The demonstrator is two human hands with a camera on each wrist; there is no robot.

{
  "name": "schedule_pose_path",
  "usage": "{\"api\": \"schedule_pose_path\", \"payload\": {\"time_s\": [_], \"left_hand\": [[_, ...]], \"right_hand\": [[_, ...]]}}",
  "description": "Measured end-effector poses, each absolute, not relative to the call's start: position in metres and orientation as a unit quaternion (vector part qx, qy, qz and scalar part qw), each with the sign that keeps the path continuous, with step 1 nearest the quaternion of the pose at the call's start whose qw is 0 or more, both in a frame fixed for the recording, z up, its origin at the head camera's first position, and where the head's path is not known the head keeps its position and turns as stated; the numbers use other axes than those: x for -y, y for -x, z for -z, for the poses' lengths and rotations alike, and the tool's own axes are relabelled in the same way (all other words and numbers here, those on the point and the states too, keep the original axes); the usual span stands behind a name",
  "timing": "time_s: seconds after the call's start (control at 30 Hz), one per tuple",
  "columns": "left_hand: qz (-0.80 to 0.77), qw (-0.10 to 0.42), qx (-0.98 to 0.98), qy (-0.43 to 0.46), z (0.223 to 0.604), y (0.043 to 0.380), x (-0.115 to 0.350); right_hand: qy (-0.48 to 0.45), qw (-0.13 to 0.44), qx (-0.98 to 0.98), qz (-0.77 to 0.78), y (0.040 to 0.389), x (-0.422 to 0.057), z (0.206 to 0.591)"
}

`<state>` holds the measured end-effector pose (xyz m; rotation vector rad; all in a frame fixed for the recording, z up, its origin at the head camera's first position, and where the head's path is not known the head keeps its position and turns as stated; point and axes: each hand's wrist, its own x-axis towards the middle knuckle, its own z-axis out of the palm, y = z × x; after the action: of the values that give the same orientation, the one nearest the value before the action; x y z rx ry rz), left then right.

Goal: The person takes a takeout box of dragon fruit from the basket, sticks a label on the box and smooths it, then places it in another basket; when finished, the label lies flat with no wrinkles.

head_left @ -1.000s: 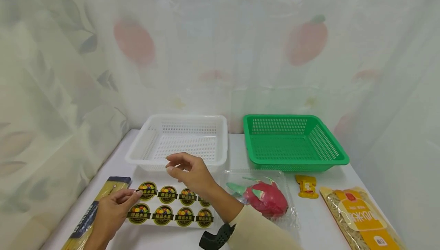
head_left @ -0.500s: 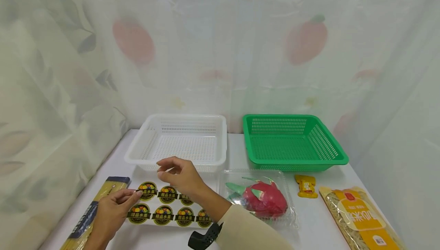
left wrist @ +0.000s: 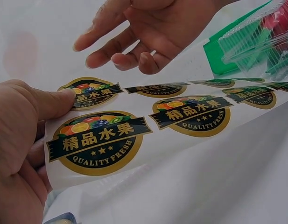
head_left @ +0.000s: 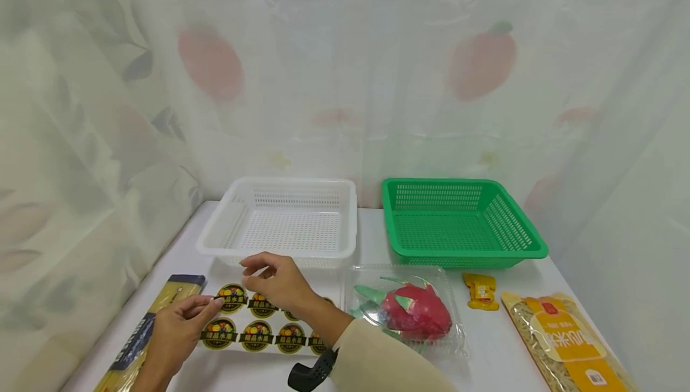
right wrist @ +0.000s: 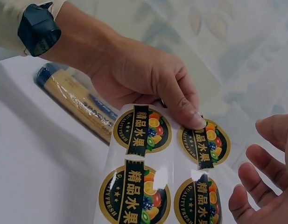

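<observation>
A white sheet of round fruit stickers (head_left: 256, 335), black and gold with printed fruit, is held up over the table in the head view. My left hand (head_left: 175, 335) pinches its left edge, the thumb on top at a corner sticker (left wrist: 98, 97) and the other fingers underneath. That sticker's far end looks slightly raised in the left wrist view. Above the sheet hovers my right hand (head_left: 283, 284), its fingers loosely bent and holding nothing. It covers part of the far sticker row. To its right, a clear plastic box (head_left: 455, 320) contains a red dragon fruit (head_left: 417, 311).
A white basket (head_left: 350, 224) and a green basket (head_left: 390, 224) stand at the back. Along the left edge lies a pack of noodles (head_left: 135, 338). On the right are a small yellow packet (head_left: 481, 291) and a yellow-labelled bag (head_left: 566, 341). Curtains surround the table.
My right hand has moved left and slightly down over the sheet, toward the left hand, covering more of the far stickers. The left hand keeps its grip at the same place.
</observation>
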<state>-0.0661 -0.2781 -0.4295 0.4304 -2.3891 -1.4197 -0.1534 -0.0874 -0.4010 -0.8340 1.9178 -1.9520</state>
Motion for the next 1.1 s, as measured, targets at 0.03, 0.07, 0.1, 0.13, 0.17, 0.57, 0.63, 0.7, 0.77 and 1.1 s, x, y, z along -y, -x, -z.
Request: {"api": "schedule_pose_path", "payload": {"time_s": [0.03,0.07,0.1,0.13,0.17,0.57,0.63,0.7,0.77,1.1], "left_hand": [[0.498,0.166,0.838,-0.152,0.43,0.066,0.278],[0.498,0.166,0.837,-0.153,0.43,0.066,0.278],[0.498,0.168,0.837,-0.153,0.43,0.066,0.278],[0.498,0.17,0.836,-0.155,0.43,0.066,0.278],[0.499,0.171,0.835,-0.155,0.43,0.066,0.278],[0.501,0.18,0.834,-0.145,0.43,0.063,0.278],[0.501,0.179,0.834,-0.145,0.43,0.063,0.278],[0.499,0.178,0.836,-0.143,0.43,0.063,0.278],[0.497,0.176,0.838,-0.139,0.429,0.063,0.277],[0.507,0.181,0.833,-0.127,0.431,0.065,0.277]], "right_hand": [[0.289,0.139,-0.667,0.672,0.153,0.088,0.402],[0.288,0.14,-0.669,0.67,0.153,0.089,0.403],[0.289,0.14,-0.67,0.669,0.153,0.09,0.405],[0.289,0.14,-0.671,0.668,0.153,0.092,0.406],[0.289,0.14,-0.672,0.667,0.153,0.092,0.407],[0.29,0.143,-0.692,0.646,0.153,0.096,0.416],[0.289,0.142,-0.696,0.641,0.153,0.097,0.416],[0.287,0.141,-0.7,0.638,0.153,0.098,0.416],[0.286,0.138,-0.704,0.635,0.153,0.099,0.416],[0.266,0.119,-0.73,0.618,0.153,0.103,0.419]]}}
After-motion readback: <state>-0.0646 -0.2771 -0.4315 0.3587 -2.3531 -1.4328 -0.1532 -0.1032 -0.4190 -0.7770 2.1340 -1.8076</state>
